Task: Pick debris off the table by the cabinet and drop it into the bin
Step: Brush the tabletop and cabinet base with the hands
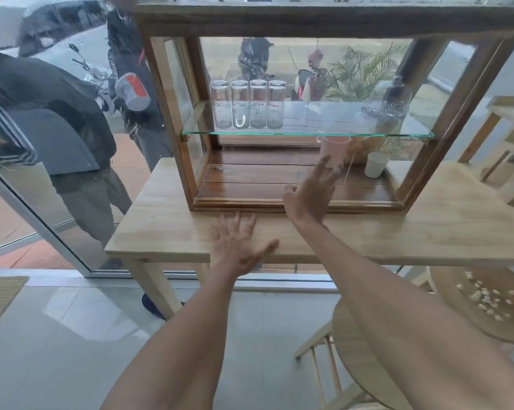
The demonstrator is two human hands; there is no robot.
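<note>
Both the left hand and right hand hover empty with fingers spread at centre frame over the table, where I see no debris, so the right risks knocking the cabinet glass.

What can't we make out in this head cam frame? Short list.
- Debris: none can be made out on the table; left hand covers part of it.
- Bin: not in the head view.
- Right hand: fingers motion-blurred, pinch unclear.
- Jar: contents washed out by glass reflections.
- Pale bits on the round stool: too small to identify.
</note>
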